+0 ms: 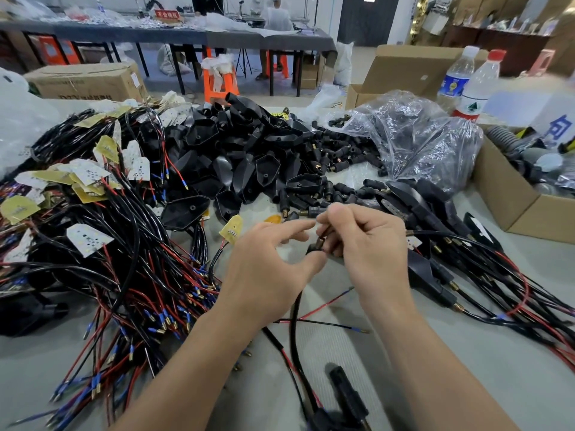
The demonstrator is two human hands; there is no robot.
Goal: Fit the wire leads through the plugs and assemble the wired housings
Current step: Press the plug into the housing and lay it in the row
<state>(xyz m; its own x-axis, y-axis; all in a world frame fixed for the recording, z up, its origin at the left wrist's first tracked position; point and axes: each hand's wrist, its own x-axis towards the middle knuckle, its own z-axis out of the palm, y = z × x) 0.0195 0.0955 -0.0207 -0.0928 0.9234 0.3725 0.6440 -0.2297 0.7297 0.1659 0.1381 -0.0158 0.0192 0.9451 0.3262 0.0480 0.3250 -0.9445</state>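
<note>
My left hand (267, 265) and my right hand (370, 244) meet above the middle of the table. Between their fingertips is a small black plug with a brass end (319, 244). A black cable (294, 325) hangs down from it toward me, with thin red and black leads (326, 306) spreading out on the table. My right thumb and forefinger pinch the plug's upper end; my left thumb presses it from below, the other left fingers spread. A heap of black housings (242, 150) lies behind the hands, with loose plugs (339, 154) to its right.
A big tangle of red and black wires with small circuit boards (93, 213) covers the left. Assembled wired housings (435, 244) lie at the right. A clear plastic bag (420, 141), a cardboard box (510, 194) and two bottles (466, 85) stand at the back right.
</note>
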